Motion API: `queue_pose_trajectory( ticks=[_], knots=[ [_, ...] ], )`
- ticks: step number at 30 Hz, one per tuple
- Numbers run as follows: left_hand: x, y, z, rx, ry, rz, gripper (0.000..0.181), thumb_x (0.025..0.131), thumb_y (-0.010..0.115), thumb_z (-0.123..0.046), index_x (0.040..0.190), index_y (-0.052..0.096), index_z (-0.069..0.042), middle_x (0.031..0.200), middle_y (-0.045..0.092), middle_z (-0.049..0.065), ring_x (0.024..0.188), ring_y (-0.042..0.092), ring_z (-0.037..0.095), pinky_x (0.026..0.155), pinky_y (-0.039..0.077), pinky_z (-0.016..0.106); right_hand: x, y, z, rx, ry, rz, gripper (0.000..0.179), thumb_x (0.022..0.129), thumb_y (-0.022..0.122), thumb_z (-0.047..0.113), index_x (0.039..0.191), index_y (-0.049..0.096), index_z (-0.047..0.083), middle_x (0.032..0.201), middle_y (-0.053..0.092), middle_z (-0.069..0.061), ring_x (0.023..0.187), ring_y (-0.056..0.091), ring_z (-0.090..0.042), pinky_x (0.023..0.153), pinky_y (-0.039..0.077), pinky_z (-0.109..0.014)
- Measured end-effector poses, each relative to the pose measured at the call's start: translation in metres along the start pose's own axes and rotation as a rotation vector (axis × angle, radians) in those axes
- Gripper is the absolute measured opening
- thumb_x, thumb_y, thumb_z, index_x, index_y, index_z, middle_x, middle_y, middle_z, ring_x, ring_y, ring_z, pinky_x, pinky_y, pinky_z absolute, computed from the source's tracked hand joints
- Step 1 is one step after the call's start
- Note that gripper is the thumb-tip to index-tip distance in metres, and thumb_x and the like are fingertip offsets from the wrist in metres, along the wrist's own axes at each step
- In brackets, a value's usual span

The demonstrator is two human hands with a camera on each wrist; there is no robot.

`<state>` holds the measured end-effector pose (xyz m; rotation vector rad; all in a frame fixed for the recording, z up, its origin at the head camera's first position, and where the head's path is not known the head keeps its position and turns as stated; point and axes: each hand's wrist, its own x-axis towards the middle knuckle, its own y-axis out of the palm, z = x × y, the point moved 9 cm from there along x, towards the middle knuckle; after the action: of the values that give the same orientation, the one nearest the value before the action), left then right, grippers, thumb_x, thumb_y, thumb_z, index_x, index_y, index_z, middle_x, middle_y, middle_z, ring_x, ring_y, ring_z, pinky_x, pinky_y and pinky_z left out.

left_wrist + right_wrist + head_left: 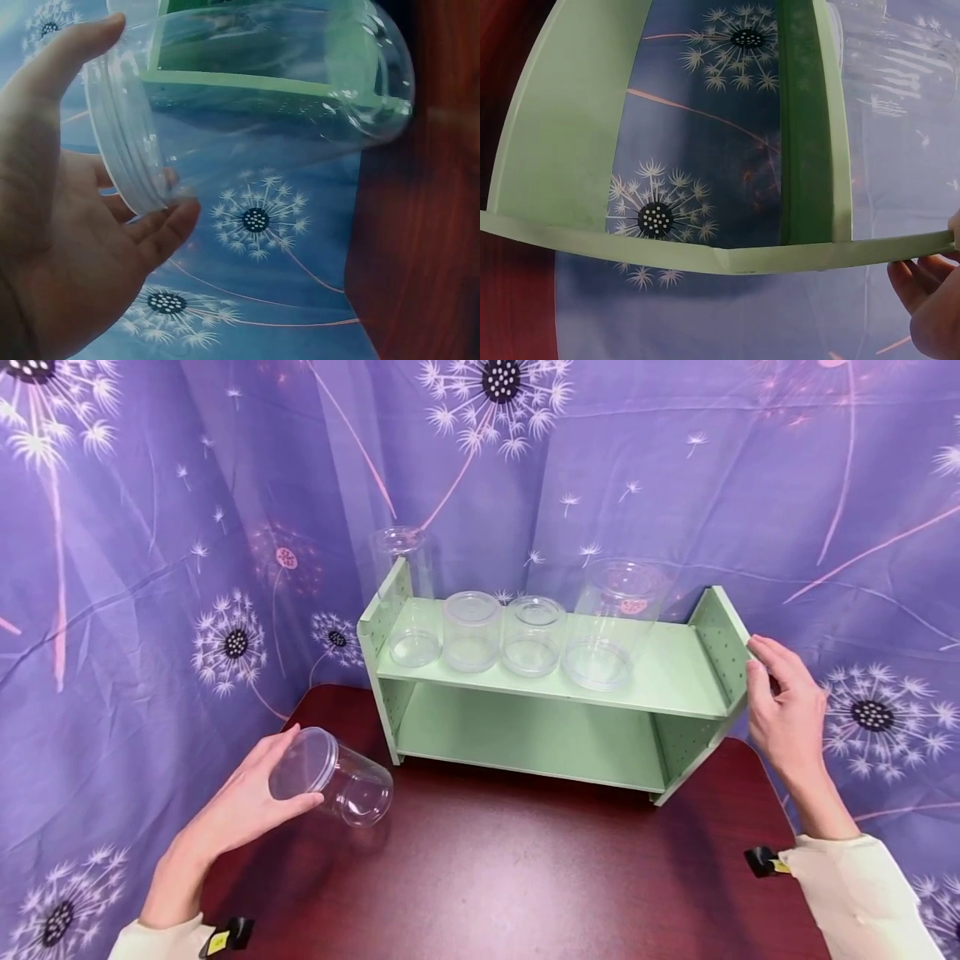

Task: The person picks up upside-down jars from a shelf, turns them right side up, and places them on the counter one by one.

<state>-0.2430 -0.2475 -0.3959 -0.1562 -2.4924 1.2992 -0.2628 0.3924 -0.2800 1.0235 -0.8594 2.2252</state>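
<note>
My left hand (251, 793) grips a clear plastic jar (356, 789) around its lidded end. That jar is tilted, its base pointing right and down, close over the table. In the left wrist view, the thumb lies on one side of the lid (112, 127) and the fingers curl round the other. My right hand (791, 714) holds the front edge of the right side panel (720, 643) of a light green two-tier shelf (525, 685). In the right wrist view, fingertips (907, 289) show against the outer face of this panel.
On the upper tier stand several clear containers: a tall jar (405, 568) at left, two short jars, frosted (472, 631) and clear (534, 639), and a wide tall jar (615, 618). A dark red table (510, 860) carries the shelf. Purple dandelion-print curtains (630, 460) hang close behind and beside it.
</note>
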Motion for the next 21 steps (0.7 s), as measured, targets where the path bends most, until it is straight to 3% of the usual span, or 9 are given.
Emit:
queue_pose_trajectory(
  ticks=[8, 14, 21],
  knots=[
    [0.017, 0.014, -0.012, 0.046, 0.027, 0.071, 0.112, 0.078, 0.089, -0.05, 0.159, 0.032, 0.003, 0.15, 0.043, 0.022, 0.135, 0.042, 0.037, 0.105, 0.041, 0.058, -0.001, 0.0, -0.001, 0.031, 0.04, -0.007, 0.03, 0.101, 0.059, 0.002, 0.128, 0.072, -0.001, 0.132, 0.067, -0.018, 0.12, 0.056, 0.006, 0.098, 0.043, -0.01],
    [0.024, 0.027, -0.023, 0.073, 0.074, 0.083, 0.111, 0.075, 0.09, -0.052, 0.156, 0.037, 0.004, 0.146, 0.048, 0.02, 0.129, 0.046, 0.034, 0.101, 0.046, 0.055, -0.001, 0.0, 0.0, 0.033, 0.057, 0.003, 0.03, 0.102, 0.059, 0.004, 0.129, 0.071, 0.0, 0.134, 0.067, -0.016, 0.12, 0.056, 0.006, 0.099, 0.043, -0.01],
    [0.029, 0.046, -0.025, 0.13, 0.092, 0.105, 0.114, 0.07, 0.091, -0.055, 0.154, 0.041, 0.005, 0.141, 0.052, 0.021, 0.126, 0.05, 0.036, 0.1, 0.049, 0.053, -0.002, 0.0, -0.001, 0.029, 0.066, 0.004, 0.029, 0.103, 0.059, 0.005, 0.129, 0.071, -0.001, 0.134, 0.067, -0.016, 0.121, 0.056, 0.007, 0.1, 0.043, -0.011]
  ],
)
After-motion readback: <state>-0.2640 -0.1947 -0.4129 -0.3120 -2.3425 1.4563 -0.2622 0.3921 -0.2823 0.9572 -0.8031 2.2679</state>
